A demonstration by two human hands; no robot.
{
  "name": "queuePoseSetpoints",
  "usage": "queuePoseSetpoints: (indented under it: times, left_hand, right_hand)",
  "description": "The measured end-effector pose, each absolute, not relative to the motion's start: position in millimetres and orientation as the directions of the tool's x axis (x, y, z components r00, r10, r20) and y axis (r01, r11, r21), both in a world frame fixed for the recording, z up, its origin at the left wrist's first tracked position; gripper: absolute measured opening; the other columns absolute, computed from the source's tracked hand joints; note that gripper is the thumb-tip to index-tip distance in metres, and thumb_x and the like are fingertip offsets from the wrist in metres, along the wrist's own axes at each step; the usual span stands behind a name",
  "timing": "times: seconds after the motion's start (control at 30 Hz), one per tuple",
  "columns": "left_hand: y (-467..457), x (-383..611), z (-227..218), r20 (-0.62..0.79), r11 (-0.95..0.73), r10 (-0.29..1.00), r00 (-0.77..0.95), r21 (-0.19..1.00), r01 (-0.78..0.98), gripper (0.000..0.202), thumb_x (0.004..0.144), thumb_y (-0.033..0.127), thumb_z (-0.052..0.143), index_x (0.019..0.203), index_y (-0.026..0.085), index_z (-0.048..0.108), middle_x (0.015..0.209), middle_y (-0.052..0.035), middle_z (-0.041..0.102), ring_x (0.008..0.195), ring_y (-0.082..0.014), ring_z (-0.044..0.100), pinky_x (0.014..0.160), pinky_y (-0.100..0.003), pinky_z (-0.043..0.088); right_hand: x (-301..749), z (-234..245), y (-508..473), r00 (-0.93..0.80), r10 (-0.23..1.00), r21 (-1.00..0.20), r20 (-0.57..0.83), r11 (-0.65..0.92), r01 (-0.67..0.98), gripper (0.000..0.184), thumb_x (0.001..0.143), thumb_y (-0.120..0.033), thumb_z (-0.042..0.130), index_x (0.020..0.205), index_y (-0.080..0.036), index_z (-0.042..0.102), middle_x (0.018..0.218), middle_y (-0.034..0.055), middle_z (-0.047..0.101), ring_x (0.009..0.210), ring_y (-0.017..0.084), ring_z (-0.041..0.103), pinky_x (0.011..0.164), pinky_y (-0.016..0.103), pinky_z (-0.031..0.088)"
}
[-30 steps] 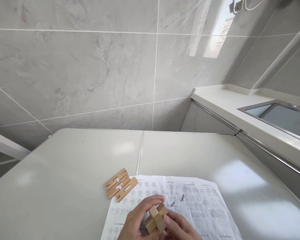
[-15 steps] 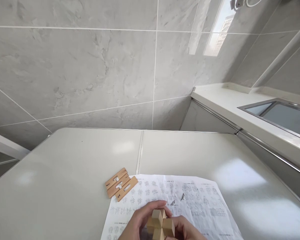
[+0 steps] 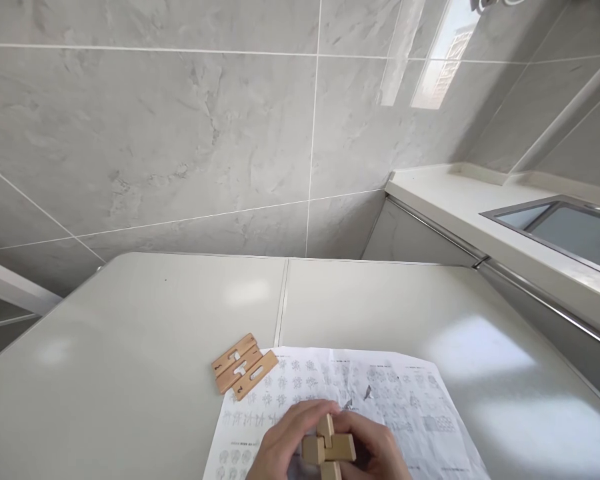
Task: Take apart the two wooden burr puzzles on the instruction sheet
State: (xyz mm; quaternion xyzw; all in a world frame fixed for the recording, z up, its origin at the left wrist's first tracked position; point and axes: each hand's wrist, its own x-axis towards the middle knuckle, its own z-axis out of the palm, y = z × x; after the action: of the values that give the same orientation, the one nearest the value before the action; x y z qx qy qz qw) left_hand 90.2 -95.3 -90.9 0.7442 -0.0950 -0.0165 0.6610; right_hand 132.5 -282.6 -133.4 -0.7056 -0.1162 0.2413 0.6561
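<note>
At the bottom edge of the head view, both my hands close around a small wooden puzzle (image 3: 329, 447) of interlocked light-brown blocks. My left hand (image 3: 285, 443) grips it from the left, fingers curled over the top. My right hand (image 3: 377, 448) holds it from the right. The puzzle hovers just above a printed instruction sheet (image 3: 410, 407) lying on the table. Three flat slotted wooden pieces (image 3: 243, 365) lie side by side at the sheet's upper left corner, untouched.
The pale grey table (image 3: 155, 313) has a seam down its middle and stands against a grey tiled wall (image 3: 180, 133). To the right runs a white counter (image 3: 460, 200) with a steel sink (image 3: 570, 230).
The puzzle has been turned in my hands and sits slightly lower and to the right. My fingers shifted around it. The flat pieces and sheet stayed put.
</note>
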Motion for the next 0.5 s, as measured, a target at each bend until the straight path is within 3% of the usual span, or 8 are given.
queuePoseSetpoints:
  times: [0.2,0.5]
  left_hand:
    - [-90,92,-95,0.012,-0.171,-0.136,0.991,0.985,-0.036,0.073,0.079,0.056,0.092,0.146,0.037,0.067,0.145,-0.011,0.07,0.126,-0.0367,0.071,0.113,-0.047,0.057]
    - [-87,97,-99,-0.044,-0.154,-0.248,0.968,0.988,0.005,0.079,0.075,0.051,0.095,0.146,0.032,0.066,0.144,-0.0121,0.071,0.129,-0.0377,0.07,0.113,-0.047,0.057]
  right_hand:
    - [130,-132,-282,0.869,0.462,-0.983,-0.179,-0.11,-0.144,0.018,0.08,-0.03,0.078,0.081,-0.022,0.062,0.065,-0.0051,0.05,0.058,0.013,0.042,0.054,0.023,0.032]
    - [130,-136,-282,0.83,0.519,-0.977,-0.203,-0.046,-0.21,0.03,0.083,-0.039,0.08,0.078,-0.021,0.056,0.07,-0.0052,0.045,0.064,0.013,0.035,0.058,0.025,0.028]
